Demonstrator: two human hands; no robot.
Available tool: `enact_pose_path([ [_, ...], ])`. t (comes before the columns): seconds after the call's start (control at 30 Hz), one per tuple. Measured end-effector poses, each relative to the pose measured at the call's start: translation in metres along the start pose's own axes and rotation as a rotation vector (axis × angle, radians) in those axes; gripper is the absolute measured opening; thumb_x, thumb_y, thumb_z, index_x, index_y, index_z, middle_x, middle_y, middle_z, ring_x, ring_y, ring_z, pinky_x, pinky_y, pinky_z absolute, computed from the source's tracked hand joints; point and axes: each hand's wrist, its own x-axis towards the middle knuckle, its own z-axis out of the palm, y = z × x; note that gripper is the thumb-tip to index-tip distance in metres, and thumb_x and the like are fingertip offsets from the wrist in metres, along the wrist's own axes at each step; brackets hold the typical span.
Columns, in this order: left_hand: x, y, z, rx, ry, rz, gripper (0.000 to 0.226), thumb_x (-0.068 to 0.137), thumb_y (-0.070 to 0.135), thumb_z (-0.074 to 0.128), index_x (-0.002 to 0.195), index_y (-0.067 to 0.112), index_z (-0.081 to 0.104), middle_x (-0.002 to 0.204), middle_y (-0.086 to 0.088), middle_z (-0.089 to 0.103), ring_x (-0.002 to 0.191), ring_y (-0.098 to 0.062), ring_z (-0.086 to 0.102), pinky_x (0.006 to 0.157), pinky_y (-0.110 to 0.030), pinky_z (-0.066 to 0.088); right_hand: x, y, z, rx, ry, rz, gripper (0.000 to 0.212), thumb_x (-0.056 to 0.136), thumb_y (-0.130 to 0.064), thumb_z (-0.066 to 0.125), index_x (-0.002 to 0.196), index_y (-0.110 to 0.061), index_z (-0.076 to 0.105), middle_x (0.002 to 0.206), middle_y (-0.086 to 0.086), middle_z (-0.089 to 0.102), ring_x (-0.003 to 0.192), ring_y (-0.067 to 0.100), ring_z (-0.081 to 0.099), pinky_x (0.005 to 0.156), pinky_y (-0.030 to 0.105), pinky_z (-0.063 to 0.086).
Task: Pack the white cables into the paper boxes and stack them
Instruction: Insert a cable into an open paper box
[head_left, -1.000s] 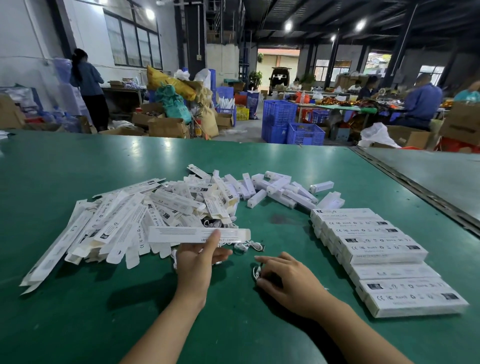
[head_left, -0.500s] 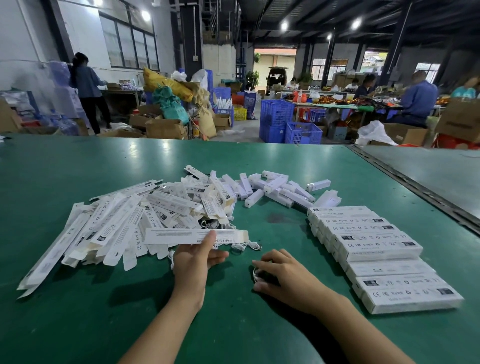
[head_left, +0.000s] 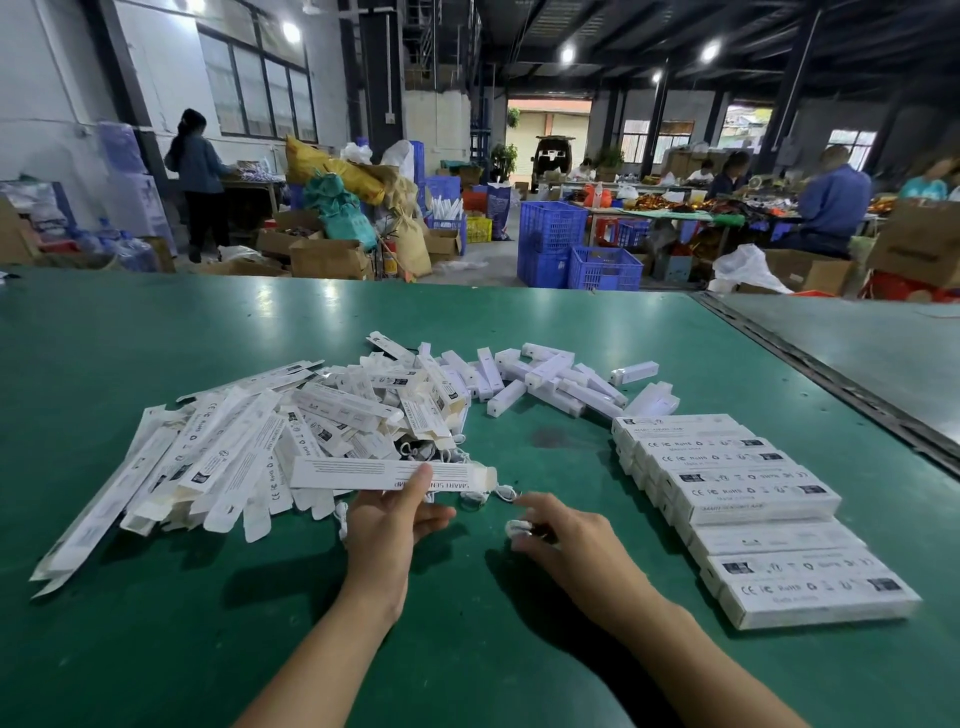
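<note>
"What have the hands got hold of?"

"The right hand (head_left: 566, 535), nearest us, curls its fingertips over a small coiled white cable (head_left: 519, 529) lying on the green bench (head_left: 156, 649). I'd call that a pinch. The left hand (head_left: 387, 519) pinches one paper box (head_left: 363, 474) near its middle, thumb on top and fingers beneath. The box's right end looks open."

"Tricky stuff to handle?"

"Light as anything, I'd judge. The cable looks soft and springy, so it's best held across the whole coil or it may unwind. The box is thin card. Squeeze the middle too hard and it probably flattens, so the long edges near the mouth seem the safer hold."

"And the rest?"

"Packed boxes (head_left: 753, 499) lie in an overlapping row on the right. More loose cables (head_left: 475, 496) sit just past the held box. There's a heap of flat boxes (head_left: 234, 452) on the left, and small white pieces (head_left: 545, 379) are scattered beyond."
</note>
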Motion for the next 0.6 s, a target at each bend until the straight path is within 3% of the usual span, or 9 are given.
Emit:
enact_pose_path([
  [0.1,-0.002,-0.001,0.001,0.033,-0.025,0.01,0.021,0.088,0.017,0.071,0.076,0.001,0.063,0.063,-0.015,0.069,0.058,-0.026,0.07,0.056,-0.028,0.058,-0.001,-0.005,0.002,0.155,0.213,0.085,0.022,0.081,-0.026,0.079,0.1,-0.017,0.074,0.082,-0.019,0.07,0.082,-0.008,0.064,0.072,-0.001,0.041],
  [0.23,-0.006,-0.004,0.004,0.12,-0.103,0.05,0.014,0.091,0.014,0.07,0.092,0.001,0.069,0.079,-0.014,0.075,0.061,-0.026,0.071,0.057,-0.027,0.058,-0.001,-0.011,0.002,0.335,0.31,0.173,0.017,0.078,-0.02,0.08,0.096,-0.019,0.079,0.077,-0.029,0.068,0.076,-0.011,0.066,0.071,0.002,0.045],
  [0.37,-0.011,-0.006,0.006,0.163,-0.169,0.083,0.003,0.091,0.012,0.069,0.091,0.015,0.072,0.085,-0.013,0.076,0.061,-0.027,0.071,0.058,-0.028,0.058,0.002,-0.012,0.001,0.464,0.314,0.225,0.016,0.078,-0.019,0.08,0.093,-0.023,0.079,0.093,-0.014,0.073,0.084,-0.006,0.067,0.08,0.011,0.05],
  [0.47,-0.014,-0.006,0.008,0.188,-0.202,0.11,0.015,0.091,0.015,0.07,0.084,0.027,0.074,0.085,-0.008,0.076,0.061,-0.026,0.071,0.059,-0.029,0.059,0.003,-0.013,0.002,0.579,0.291,0.278,0.018,0.075,-0.019,0.082,0.086,-0.032,0.077,0.088,-0.01,0.074,0.083,0.001,0.068,0.08,0.016,0.052],
  [0.6,-0.017,-0.005,0.01,0.188,-0.218,0.123,0.015,0.091,0.016,0.07,0.084,0.029,0.074,0.086,-0.009,0.077,0.061,-0.026,0.072,0.059,-0.029,0.058,0.004,-0.013,0.004,0.787,0.29,0.391,0.022,0.071,-0.012,0.086,0.086,-0.017,0.071,0.079,-0.001,0.074,0.074,0.01,0.07,0.069,0.021,0.054],
])
